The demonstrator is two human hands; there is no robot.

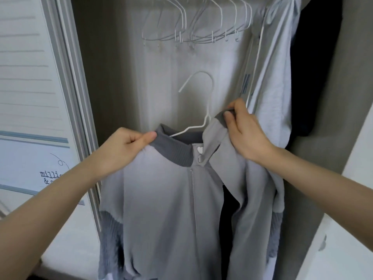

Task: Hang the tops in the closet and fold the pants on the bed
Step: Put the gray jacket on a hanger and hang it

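The left hand point(123, 147) is pinching the dark ribbed collar of the grey jacket point(161, 209) at its left shoulder, the garment hanging just below it. A white hanger point(198, 102) is sitting inside the neck, hook free in front of the closet point(113, 77). The right hand point(245, 131) is gripping the collar's right end, lifted slightly higher. Empty hangers point(193, 27) are hanging above.

Empty hangers point(193, 23): hooks cut off by top edge; rail out of view. White hanger point(198, 110): shoulders hidden inside grey jacket point(161, 199). Jacket hem cut by bottom edge. Printed lettering point(52, 176) at left partly covered by forearm, unreadable. Dark garment point(316, 77) far right: kind indistinct.
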